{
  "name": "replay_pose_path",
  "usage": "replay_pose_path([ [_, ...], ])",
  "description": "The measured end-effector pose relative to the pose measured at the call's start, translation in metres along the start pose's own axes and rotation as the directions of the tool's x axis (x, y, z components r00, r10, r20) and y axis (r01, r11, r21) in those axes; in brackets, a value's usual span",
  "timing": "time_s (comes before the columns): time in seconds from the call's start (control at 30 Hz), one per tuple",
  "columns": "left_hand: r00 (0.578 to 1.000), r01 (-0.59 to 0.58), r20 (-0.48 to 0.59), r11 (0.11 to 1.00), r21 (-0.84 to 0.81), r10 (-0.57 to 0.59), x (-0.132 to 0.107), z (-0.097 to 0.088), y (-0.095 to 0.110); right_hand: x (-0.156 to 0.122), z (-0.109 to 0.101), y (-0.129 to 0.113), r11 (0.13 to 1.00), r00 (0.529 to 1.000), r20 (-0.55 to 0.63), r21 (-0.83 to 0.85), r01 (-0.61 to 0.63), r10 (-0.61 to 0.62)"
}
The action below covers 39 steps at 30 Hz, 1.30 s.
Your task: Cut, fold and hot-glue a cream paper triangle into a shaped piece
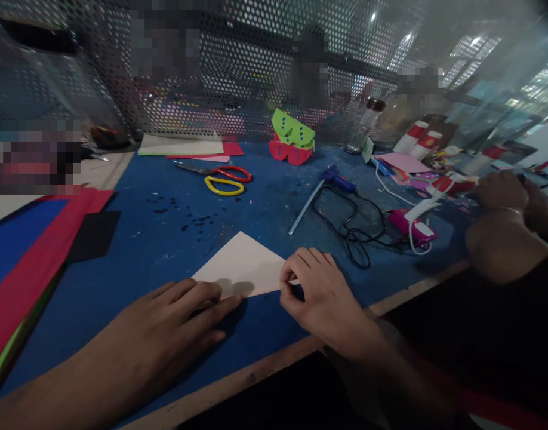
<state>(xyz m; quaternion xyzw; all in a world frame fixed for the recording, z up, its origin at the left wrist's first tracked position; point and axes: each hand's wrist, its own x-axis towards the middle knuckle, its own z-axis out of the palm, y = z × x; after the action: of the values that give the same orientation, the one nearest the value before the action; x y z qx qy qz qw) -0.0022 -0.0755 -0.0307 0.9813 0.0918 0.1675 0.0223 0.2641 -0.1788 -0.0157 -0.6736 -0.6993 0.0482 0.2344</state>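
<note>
A folded white paper triangle (242, 266) lies on the blue table top (135, 251) near its front edge. My left hand (175, 325) rests flat on the table, its fingers stretched out and pressing the paper's left corner. My right hand (321, 292) has its fingers curled and pinches the paper's right corner between thumb and fingertips.
Red and yellow scissors (224, 179), a blue glue gun (339, 179) with a black cable (354, 230), folded green and red paper shapes (292, 143), coloured sheets at the left (27, 251). Another person's arm and hand (507, 209) work at the right. A metal mesh wall (238, 60) stands behind.
</note>
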Motion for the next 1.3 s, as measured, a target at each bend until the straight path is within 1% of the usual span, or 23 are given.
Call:
replay_pose_path([
  [0.2,0.999,0.047,0.019,0.999,-0.002,-0.047,0.002,-0.004,0.002,-0.001,-0.001,0.004,0.999,0.999,-0.027,-0.027,-0.022,0.021],
  [0.23,0.998,0.053,0.035,0.999,-0.004,-0.053,0.002,-0.004,0.002,-0.001,-0.001,0.005,1.000,0.999,-0.030,-0.024,-0.020,0.019],
  [0.33,1.000,0.013,0.003,1.000,0.001,-0.013,0.002,-0.004,0.002,-0.002,-0.002,0.006,1.000,0.999,-0.030,-0.017,-0.016,0.015],
  [0.37,0.999,0.024,0.037,1.000,0.004,-0.024,0.002,-0.003,0.001,-0.002,-0.002,0.007,1.000,0.999,-0.029,-0.015,-0.015,0.015],
  [0.4,1.000,0.011,-0.001,1.000,0.000,-0.011,0.002,-0.003,0.001,-0.002,-0.002,0.007,1.000,0.999,-0.033,-0.014,-0.016,0.016],
  [0.5,0.999,-0.003,-0.032,1.000,0.003,0.003,0.003,-0.002,0.000,-0.004,-0.002,0.010,0.999,0.998,-0.052,-0.019,-0.031,0.030],
  [0.67,1.000,-0.001,-0.018,1.000,-0.019,0.000,0.001,0.001,-0.001,-0.007,-0.004,0.014,0.999,0.997,-0.065,-0.019,-0.038,0.037],
  [0.8,1.000,-0.011,0.013,1.000,0.001,0.011,-0.001,0.000,-0.001,-0.007,-0.005,0.015,0.999,0.997,-0.057,-0.018,-0.043,0.042],
  [0.83,1.000,-0.009,-0.005,1.000,0.002,0.009,0.000,0.000,-0.001,-0.007,-0.006,0.015,0.999,0.997,-0.060,-0.023,-0.047,0.045],
  [1.1,0.999,0.029,-0.035,0.999,-0.039,-0.030,0.000,0.001,0.000,-0.011,-0.005,0.021,0.997,0.995,-0.096,-0.063,-0.044,0.038],
  [1.3,0.998,0.060,0.035,0.998,-0.034,-0.059,-0.002,0.000,0.000,-0.013,-0.010,0.026,0.993,0.992,-0.105,-0.089,-0.075,0.066],
])
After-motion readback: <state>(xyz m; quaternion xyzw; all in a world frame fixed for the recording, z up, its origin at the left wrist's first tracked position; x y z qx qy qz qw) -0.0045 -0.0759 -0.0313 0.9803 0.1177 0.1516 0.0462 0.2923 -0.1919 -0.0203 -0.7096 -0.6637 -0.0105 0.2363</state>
